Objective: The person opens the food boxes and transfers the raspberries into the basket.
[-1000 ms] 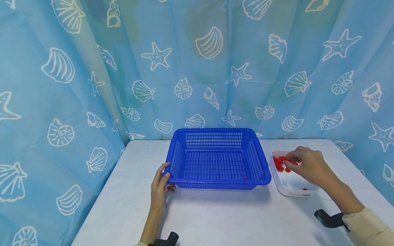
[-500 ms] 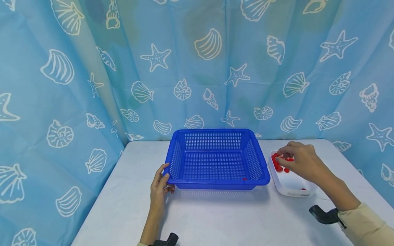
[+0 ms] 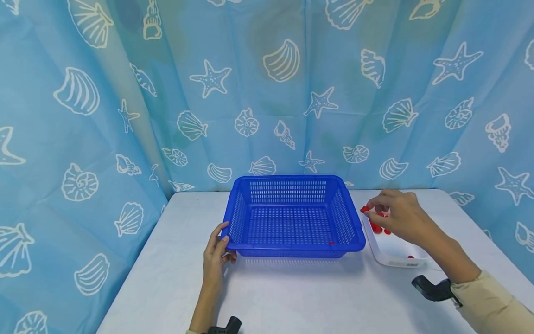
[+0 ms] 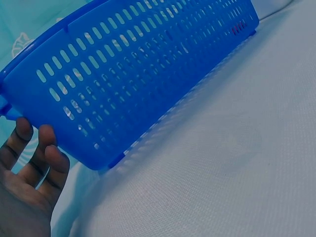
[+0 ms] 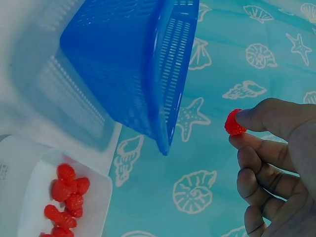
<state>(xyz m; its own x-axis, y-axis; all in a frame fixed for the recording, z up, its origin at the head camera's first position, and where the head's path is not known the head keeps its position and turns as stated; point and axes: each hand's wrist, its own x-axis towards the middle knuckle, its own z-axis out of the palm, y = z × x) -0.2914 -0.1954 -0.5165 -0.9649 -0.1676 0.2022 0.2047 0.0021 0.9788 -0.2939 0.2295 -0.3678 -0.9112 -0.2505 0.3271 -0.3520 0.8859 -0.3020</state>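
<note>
Head view: right hand (image 3: 398,214) pinches a red raspberry (image 3: 365,209) above the white tray (image 3: 396,260) near the table's (image 3: 292,297) right edge; left hand (image 3: 217,250) rests, fingers relaxed, on the blue basket's (image 3: 292,248) near-left corner.
Left wrist: fingers (image 4: 47,148) lie straight against the basket wall (image 4: 148,74); steadying it there looks wise.
Right wrist: thumb and forefinger grip the berry (image 5: 234,122); gentle pressure likely avoids crushing it.

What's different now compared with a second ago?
The right hand has lifted out of the white tray and moved left toward the blue basket, pinching one red raspberry taken from the pile. The left hand stays at the basket's near-left corner; basket and tray have not moved.
</note>
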